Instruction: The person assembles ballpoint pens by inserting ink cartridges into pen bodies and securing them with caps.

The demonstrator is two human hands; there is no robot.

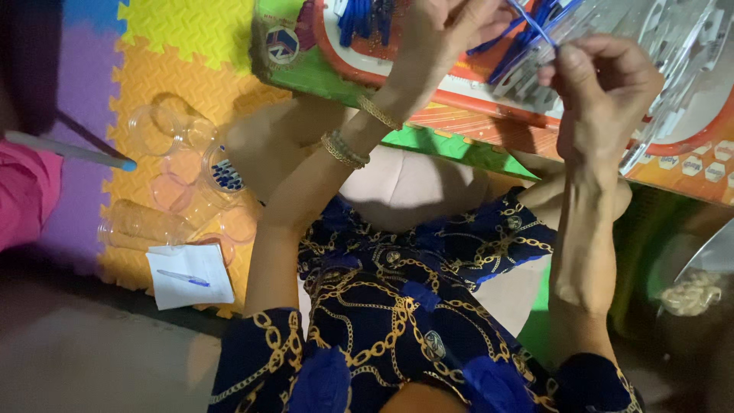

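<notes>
My right hand (604, 84) pinches a thin blue pen part (535, 27) at the top right of the frame, its long axis slanting up-left toward my left hand (451, 27), whose grip curls closed over the blue pieces on the tray (688, 115).

The left hand (447, 27) is cut off by the top edge, its fingers unseen. The tray (688, 84) runs past the right edge; the bag (692, 292) is blurred.
</notes>
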